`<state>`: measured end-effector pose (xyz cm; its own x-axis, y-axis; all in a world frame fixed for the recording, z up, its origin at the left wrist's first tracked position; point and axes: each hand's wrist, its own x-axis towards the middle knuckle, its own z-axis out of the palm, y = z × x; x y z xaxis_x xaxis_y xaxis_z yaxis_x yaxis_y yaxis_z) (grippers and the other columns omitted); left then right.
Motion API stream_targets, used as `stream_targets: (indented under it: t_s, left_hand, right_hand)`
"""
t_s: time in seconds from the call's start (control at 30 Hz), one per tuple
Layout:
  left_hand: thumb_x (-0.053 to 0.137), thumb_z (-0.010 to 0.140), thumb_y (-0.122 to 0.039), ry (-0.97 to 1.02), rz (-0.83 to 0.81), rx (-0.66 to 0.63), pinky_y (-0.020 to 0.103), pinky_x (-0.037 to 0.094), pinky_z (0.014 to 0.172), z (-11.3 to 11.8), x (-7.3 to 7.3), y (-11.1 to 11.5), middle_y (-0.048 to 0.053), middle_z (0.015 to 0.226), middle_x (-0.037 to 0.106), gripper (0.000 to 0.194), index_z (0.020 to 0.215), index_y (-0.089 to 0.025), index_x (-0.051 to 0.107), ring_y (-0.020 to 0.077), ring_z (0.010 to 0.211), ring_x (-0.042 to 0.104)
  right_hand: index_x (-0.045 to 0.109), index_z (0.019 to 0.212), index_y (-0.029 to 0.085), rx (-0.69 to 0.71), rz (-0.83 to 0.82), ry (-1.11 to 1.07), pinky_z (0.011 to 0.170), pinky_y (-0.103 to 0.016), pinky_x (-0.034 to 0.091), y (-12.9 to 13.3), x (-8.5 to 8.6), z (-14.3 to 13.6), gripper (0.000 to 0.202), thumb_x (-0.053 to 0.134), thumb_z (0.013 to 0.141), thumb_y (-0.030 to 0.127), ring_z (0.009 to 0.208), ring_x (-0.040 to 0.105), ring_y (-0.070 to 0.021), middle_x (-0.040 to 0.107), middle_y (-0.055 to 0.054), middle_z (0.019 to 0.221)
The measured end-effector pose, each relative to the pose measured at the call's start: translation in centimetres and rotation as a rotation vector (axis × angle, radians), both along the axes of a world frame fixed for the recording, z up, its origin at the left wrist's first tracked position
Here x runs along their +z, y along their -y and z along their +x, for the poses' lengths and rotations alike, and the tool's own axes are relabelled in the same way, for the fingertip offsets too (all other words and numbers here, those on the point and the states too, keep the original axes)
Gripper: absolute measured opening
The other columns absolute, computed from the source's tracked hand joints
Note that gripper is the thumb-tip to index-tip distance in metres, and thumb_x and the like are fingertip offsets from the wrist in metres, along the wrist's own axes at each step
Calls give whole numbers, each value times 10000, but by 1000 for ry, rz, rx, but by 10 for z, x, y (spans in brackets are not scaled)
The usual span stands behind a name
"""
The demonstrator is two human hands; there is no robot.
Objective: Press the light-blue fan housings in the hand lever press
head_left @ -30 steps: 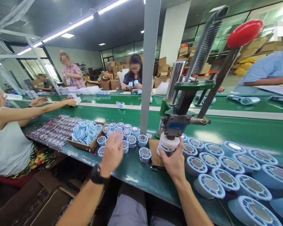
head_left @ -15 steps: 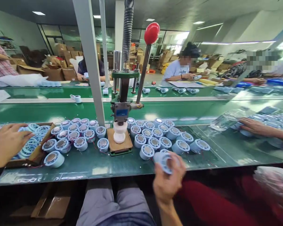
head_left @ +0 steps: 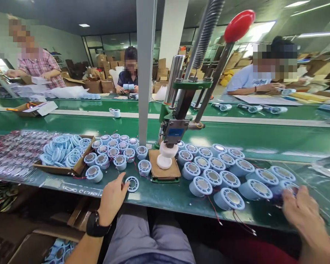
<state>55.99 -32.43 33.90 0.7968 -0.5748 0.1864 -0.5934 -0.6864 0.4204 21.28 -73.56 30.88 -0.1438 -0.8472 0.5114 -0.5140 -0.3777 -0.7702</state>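
My left hand (head_left: 114, 196), wearing a dark wristband, pinches the left edge of a light-blue slotted ring (head_left: 132, 184) low over the bench front. The ring faces me. My right hand (head_left: 302, 209), partly blurred, has its fingers closed around the right side of a light-blue round housing (head_left: 282, 186) at the right end of a group. Between the hands stands a hand press with a red-knobbed lever (head_left: 239, 25). Its white round pad (head_left: 169, 149) sits above a white lower piece (head_left: 164, 161). Nothing else lies between the two.
Light-blue cylinders with metal centres stand in groups left (head_left: 120, 162) and right (head_left: 200, 186) of the press. A cardboard box (head_left: 81, 169) holds many slotted rings. A grey post (head_left: 145, 73) rises behind. Across the green conveyor (head_left: 112, 126), several people handle parts.
My left hand has moved from the ring box toward the press, now with a ring. My right hand has carried a housing rightward to the group's end. The view has turned left.
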Motion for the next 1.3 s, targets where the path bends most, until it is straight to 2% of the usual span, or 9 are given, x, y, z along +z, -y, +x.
stream_targets:
  t_s: [0.07,0.17,0.3,0.4,0.47,0.6,0.8,1.0,1.3]
  left_hand:
    - [541,927,-349,76,52,-18,344,533,743,4,-5,-3,74,810,721,374,1240,-174,648,252,790,696]
    - [569,921,-347,169,11,-241,414,511,955,12,-9,-8,124,1216,675,420,1317,-211,608,276,1132,619]
    - [537,942,-273,185,6,-456,486,453,1057,18,-17,-9,98,1409,579,448,1390,-275,545,272,1303,501]
    - [582,918,-298,195,-15,-414,501,472,1040,16,-21,-9,118,1348,614,439,1354,-246,579,278,1245,537]
    - [614,895,-321,215,-25,-394,514,471,1048,16,-23,-12,130,1382,589,462,1347,-232,586,293,1266,528]
    - [593,900,-297,177,-76,-423,521,466,1061,18,-26,-16,109,1361,625,425,1323,-252,607,286,1285,537]
    - [621,891,-379,-65,-380,-106,420,526,989,2,-12,-1,106,1246,685,555,1407,-220,496,249,1115,663]
    - [671,848,-302,-141,-311,-396,378,536,975,-29,18,27,73,1241,688,686,1476,-245,402,228,1084,671]
    - [672,864,-274,-23,-240,-487,427,525,1001,-36,17,27,104,1312,643,668,1474,-240,403,267,1176,625]
  right_hand:
    - [545,1397,280,10,-16,-33,1091,-660,232,-23,15,6,708,514,790,643,1403,361,-398,530,-215,1286]
    - [520,1412,317,77,-71,-18,1082,-659,315,-94,36,51,575,414,906,568,1322,468,-378,543,-160,1332]
    - [569,1329,270,797,-187,-142,1031,-533,499,-206,38,173,389,465,959,330,1238,555,-291,567,-97,1316]
    - [585,1309,148,970,-199,-318,1069,-542,468,-251,27,256,406,532,909,191,1348,446,-344,451,-200,1420]
    - [613,1266,128,982,-181,-393,1080,-572,445,-263,19,282,394,579,873,143,1364,414,-372,437,-223,1423]
    - [651,1201,197,1084,-247,-342,1097,-539,455,-266,5,263,329,554,893,133,1334,455,-320,503,-138,1385]
    - [532,1347,219,1147,-168,-155,1032,-382,538,-267,-12,203,507,501,859,88,1298,531,-232,489,-123,1420]
    - [393,1460,174,1102,-115,-34,1008,-325,553,-267,-22,206,675,528,804,90,1219,608,-212,578,-124,1339]
    - [340,1510,196,1115,-31,4,1066,-315,509,-267,-28,206,820,512,726,28,1277,567,-194,554,-90,1385]
